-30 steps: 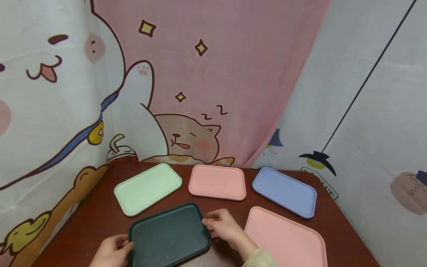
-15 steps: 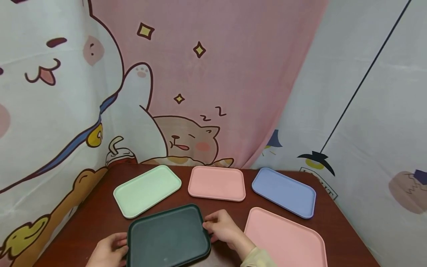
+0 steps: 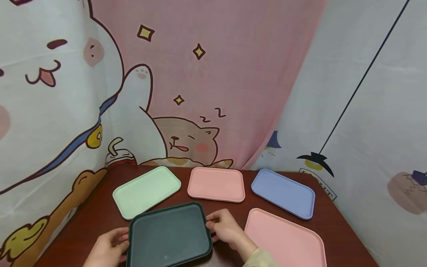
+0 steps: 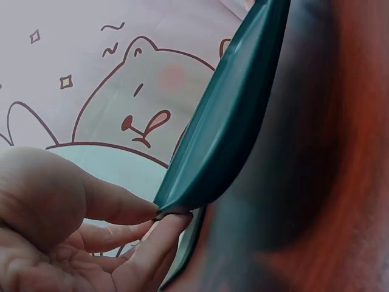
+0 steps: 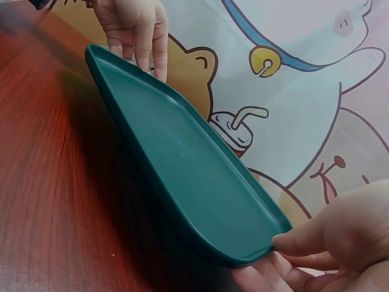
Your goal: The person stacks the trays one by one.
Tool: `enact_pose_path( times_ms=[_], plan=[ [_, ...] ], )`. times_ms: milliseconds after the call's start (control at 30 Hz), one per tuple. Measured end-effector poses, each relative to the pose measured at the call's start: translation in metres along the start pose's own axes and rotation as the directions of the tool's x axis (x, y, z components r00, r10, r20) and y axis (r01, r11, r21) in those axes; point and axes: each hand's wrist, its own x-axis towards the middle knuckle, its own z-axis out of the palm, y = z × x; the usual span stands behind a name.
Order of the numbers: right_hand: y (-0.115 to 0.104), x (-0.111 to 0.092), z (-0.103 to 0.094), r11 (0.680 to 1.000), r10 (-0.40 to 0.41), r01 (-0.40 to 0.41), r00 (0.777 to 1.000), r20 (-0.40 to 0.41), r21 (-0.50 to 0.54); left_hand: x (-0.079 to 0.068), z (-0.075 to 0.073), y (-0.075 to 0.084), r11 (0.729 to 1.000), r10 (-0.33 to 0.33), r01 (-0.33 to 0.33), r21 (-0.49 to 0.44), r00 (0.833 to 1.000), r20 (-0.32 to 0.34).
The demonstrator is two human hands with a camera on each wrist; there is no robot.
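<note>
A dark green rectangular tray (image 3: 170,235) lies between my two hands at the near middle of the table. My left hand (image 3: 108,246) pinches its left edge; in the left wrist view the thumb (image 4: 121,204) is on the rim and fingers are beneath. At the opposite short edge my right hand (image 3: 227,228) grips the rim, thumb above and fingers under, as the right wrist view shows. The tray (image 5: 182,164) appears held above the tabletop, with a dark shadow under it. Its near edge is cut off in the head view.
Behind it, a mint green tray (image 3: 146,192), a small pink tray (image 3: 216,184) and a blue tray (image 3: 283,193) lie in a row on the brown table (image 3: 83,218). A larger pink tray (image 3: 285,239) lies at right. A cartoon-printed curtain (image 3: 233,74) hangs behind.
The dark green tray has shifted slightly up and away, its far edge now closer to the mint tray in the head view. Both hands keep their grip; the head view has tilted a little.
</note>
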Motion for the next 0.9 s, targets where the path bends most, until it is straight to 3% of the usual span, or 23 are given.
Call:
enact_pose_path(
  times_ms=[533, 900],
  plan=[
    [-0.017, -0.013, -0.034, 0.999, -0.037, 0.037, 0.995, -0.088, -0.004, 0.004, 0.014, 0.043, 0.985, 0.173, -0.173, -0.024, 0.985, 0.001],
    [-0.022, -0.023, -0.055, 0.999, -0.036, 0.035, 0.993, -0.116, -0.011, 0.011, 0.029, 0.059, 0.974, 0.217, -0.216, -0.063, 0.976, 0.020]
  ],
)
